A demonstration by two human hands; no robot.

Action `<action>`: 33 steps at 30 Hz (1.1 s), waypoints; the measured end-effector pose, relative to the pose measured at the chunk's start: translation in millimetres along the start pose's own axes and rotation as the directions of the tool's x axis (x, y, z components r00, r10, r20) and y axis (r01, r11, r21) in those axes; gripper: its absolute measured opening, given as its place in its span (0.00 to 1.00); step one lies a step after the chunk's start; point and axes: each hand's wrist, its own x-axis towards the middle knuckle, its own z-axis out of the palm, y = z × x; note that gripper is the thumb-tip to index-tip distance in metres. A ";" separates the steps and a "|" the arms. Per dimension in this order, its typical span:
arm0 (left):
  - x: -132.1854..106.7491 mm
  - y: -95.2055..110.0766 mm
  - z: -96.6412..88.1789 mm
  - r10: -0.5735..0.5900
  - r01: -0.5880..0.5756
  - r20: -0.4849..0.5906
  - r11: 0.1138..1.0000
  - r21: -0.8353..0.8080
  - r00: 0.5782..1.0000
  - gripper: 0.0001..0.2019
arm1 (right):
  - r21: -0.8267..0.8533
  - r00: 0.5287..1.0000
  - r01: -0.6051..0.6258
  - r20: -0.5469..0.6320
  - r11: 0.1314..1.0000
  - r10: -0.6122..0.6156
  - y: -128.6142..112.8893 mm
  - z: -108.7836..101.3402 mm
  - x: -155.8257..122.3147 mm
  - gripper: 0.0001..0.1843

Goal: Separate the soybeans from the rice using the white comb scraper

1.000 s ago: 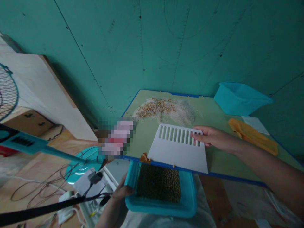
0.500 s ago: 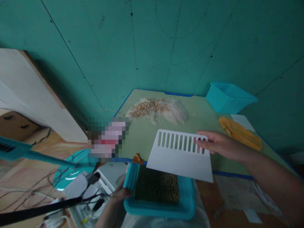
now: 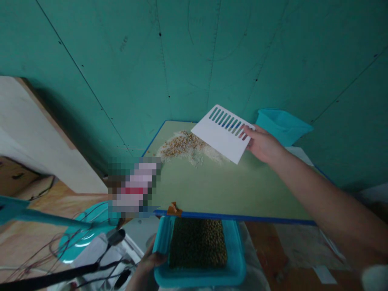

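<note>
My right hand (image 3: 263, 143) is closed on the slotted end of a white plastic scraper (image 3: 222, 133), held tilted above the far part of the pale green table (image 3: 218, 190). The scraper's lower edge hangs just over a pile of rice mixed with tan beans (image 3: 184, 146). My left hand (image 3: 151, 258) grips the left rim of a teal tray (image 3: 200, 277) below the table's near blue edge. The tray holds a bed of dark green beans (image 3: 197, 244).
A teal tub (image 3: 283, 125) stands at the table's far right against the green wall. A teal fan base (image 3: 81, 234), a fan arm and tangled cables lie on the floor to the left. A pale board (image 3: 39, 141) leans on the wall.
My right hand has carried the scraper from the table's near edge up and away to the grain pile at the far side. The tray stays held under the edge.
</note>
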 end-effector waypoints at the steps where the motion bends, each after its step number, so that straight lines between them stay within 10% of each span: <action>1: 0.9 0.8 -0.7 0.005 -0.005 -0.037 1.000 0.001 0.999 0.32 | 0.008 1.000 0.003 0.018 1.000 -0.003 -2.7 5.0 5.2 0.13; 14: 4.6 3.9 -21.3 -0.086 0.088 -0.033 0.993 0.074 0.996 0.38 | -0.363 0.962 0.266 0.161 0.893 -0.221 -14.1 69.2 52.7 0.06; 22: 19.6 -0.9 -43.0 0.018 -0.011 -0.043 0.988 0.153 0.999 0.37 | -0.232 0.972 0.224 0.121 0.946 -0.201 -9.1 74.2 57.0 0.06; 33: 64.0 1.8 -83.6 0.032 -0.018 -0.035 0.938 0.347 0.999 0.34 | -0.088 0.931 0.135 -0.329 0.987 -0.157 0.6 8.7 41.9 0.12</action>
